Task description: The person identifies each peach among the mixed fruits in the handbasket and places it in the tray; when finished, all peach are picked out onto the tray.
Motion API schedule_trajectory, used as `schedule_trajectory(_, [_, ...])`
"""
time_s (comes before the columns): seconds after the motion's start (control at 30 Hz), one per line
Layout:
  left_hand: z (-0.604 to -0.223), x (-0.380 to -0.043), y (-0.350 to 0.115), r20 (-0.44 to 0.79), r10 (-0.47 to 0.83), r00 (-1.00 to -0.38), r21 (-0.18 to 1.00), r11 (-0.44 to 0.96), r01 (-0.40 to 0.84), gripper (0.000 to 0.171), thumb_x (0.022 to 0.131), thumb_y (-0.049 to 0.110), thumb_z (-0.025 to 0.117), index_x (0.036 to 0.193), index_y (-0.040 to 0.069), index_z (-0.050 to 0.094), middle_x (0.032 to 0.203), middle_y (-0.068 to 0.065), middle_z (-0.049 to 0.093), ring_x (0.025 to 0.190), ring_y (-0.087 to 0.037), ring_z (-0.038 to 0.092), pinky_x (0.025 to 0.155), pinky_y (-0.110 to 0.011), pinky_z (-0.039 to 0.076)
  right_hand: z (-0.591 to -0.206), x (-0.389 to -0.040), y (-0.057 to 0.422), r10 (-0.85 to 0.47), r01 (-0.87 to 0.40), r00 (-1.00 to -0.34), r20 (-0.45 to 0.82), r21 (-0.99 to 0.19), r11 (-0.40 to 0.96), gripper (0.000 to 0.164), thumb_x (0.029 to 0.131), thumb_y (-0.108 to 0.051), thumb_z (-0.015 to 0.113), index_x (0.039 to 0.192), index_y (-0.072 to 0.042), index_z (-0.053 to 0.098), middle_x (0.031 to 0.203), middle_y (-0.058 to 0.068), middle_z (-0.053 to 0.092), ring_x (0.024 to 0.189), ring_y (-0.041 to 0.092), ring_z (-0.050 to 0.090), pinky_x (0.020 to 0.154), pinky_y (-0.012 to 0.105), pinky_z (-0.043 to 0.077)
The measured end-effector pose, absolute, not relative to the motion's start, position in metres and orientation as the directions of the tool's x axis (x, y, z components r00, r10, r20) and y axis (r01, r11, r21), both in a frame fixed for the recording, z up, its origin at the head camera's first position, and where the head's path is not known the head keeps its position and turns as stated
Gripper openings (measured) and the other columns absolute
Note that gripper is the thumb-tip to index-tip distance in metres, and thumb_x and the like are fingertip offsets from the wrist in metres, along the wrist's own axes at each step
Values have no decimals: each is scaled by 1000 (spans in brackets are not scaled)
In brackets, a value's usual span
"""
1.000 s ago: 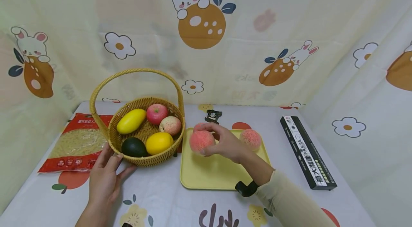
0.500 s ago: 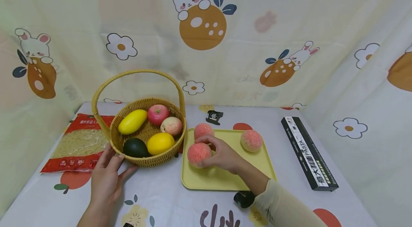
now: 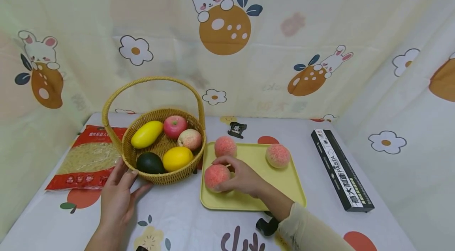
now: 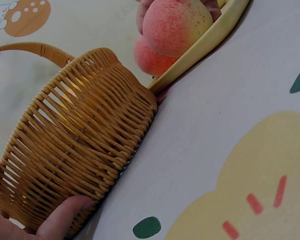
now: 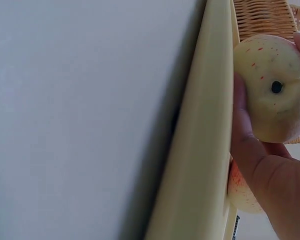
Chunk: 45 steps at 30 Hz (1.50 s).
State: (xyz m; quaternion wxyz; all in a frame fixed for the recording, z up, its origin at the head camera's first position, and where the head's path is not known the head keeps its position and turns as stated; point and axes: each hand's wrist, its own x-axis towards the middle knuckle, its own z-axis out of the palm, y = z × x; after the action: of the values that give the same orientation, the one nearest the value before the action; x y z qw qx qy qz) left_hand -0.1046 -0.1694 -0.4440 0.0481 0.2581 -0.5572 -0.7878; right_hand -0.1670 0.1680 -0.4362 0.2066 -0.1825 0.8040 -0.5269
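Observation:
My right hand [image 3: 243, 178] holds a pink peach [image 3: 215, 178] between fingers and thumb over the left part of a yellow tray [image 3: 249, 204]. Its pale underside with a dark spot shows in the right wrist view, where the held peach [image 5: 265, 107] sits near the tray's rim. Two similar peaches stay on the tray, a back-left peach [image 3: 225, 146] and a right-hand peach [image 3: 278, 156]. At the wicker basket [image 3: 163, 178], my left hand [image 3: 115, 197] touches the near-left side with fingers extended; the left wrist view shows its thumb [image 4: 65, 215] against the weave.
Inside the basket lie a yellow mango-like fruit [image 3: 146, 134], an apple [image 3: 175, 126], a paler peach [image 3: 190, 140], a lemon [image 3: 177, 159] and a dark avocado-like fruit [image 3: 150, 163]. A red pasta bag [image 3: 85, 160] is at left, a black pasta box [image 3: 341, 170] at right.
My right hand has brought its peach nearer and slightly left over the tray, so the back-left peach is now in plain sight. My left hand stays at the basket.

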Motion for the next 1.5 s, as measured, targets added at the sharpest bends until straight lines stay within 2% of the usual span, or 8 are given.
schedule_trajectory(0.13, [-443,-105,-169,-350,-360,-865,904,-373,-210,66,110,21,55,163,50,28,175,6,26,148,-26,45,94,-49,60,-434,-165,171,-501,-77,-854,-139,-919,387,61,78,-21,91,133,-24,66,141,1,61,119,26,57,98,37,52])
schedule_trajectory(0.27, [-442,-106,-169,-344,-361,-867,906,-369,-206,66,110,21,54,163,50,29,175,4,26,148,-26,45,94,-49,61,-434,-165,174,-509,-92,-851,-127,-919,382,62,79,-19,89,136,-21,65,143,3,61,118,27,57,96,36,53])
schedule_trajectory(0.57, [-444,-104,-169,-348,-368,-862,904,-376,-204,66,110,21,55,164,49,28,175,5,26,148,-26,44,93,-50,61,-432,-163,182,-524,-102,-845,-110,-928,359,64,82,-19,88,140,-15,63,145,7,61,126,32,60,100,37,54])
schedule_trajectory(0.8, [-443,-104,-169,-344,-364,-865,904,-378,-200,66,110,20,54,164,49,28,175,5,26,149,-26,44,93,-50,61,-424,-161,198,-512,-16,-848,-136,-960,281,72,85,-12,87,148,-5,54,153,16,54,137,42,56,87,40,66])
schedule_trajectory(1.03, [-443,-103,-170,-350,-363,-863,898,-393,-199,66,110,19,54,164,49,29,175,6,26,148,-26,44,93,-49,60,-412,-161,210,-509,-4,-850,-135,-965,262,74,87,-13,86,151,-6,51,158,19,50,142,45,52,88,45,66])
schedule_trajectory(1.33, [-443,-104,-170,-342,-362,-867,901,-387,-194,67,110,18,54,164,49,29,175,4,25,149,-26,43,94,-50,60,-380,-175,201,-535,-117,-843,-50,-954,275,73,89,-13,85,152,-5,49,157,19,50,142,46,52,87,43,66])
schedule_trajectory(1.5, [-443,-104,-170,-351,-365,-863,899,-388,-202,67,110,17,54,163,50,29,175,4,25,150,-26,43,94,-51,59,-354,-191,177,-560,-251,-828,12,-902,352,68,88,-17,86,149,-15,55,153,11,56,136,38,59,95,45,63])
